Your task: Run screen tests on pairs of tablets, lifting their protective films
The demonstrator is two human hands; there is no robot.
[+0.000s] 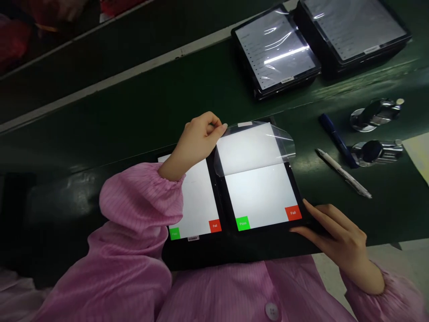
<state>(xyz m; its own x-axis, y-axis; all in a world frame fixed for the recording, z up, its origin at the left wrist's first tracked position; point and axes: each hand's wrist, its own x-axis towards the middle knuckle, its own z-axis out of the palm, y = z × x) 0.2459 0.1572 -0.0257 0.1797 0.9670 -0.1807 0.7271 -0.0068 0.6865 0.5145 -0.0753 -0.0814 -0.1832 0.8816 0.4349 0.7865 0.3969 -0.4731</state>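
Two tablets lie side by side at the near edge of the dark green surface, both with white screens showing a green Pass and a red Fail button. My left hand point(197, 143) pinches a corner of the clear protective film point(258, 145), which is partly lifted off the far half of the right tablet point(263, 199). My right hand point(335, 235) grips that tablet's near right corner. The left tablet point(197, 203) lies partly under my left forearm in a pink sleeve.
Two more tablets point(278, 51) point(355, 27) wrapped in film sit at the far right. To the right lie a blue pen point(335, 138), a white pen point(345, 174) and two shiny metal objects point(375, 114) point(377, 152). A pale sheet point(418, 154) pokes in at the right edge.
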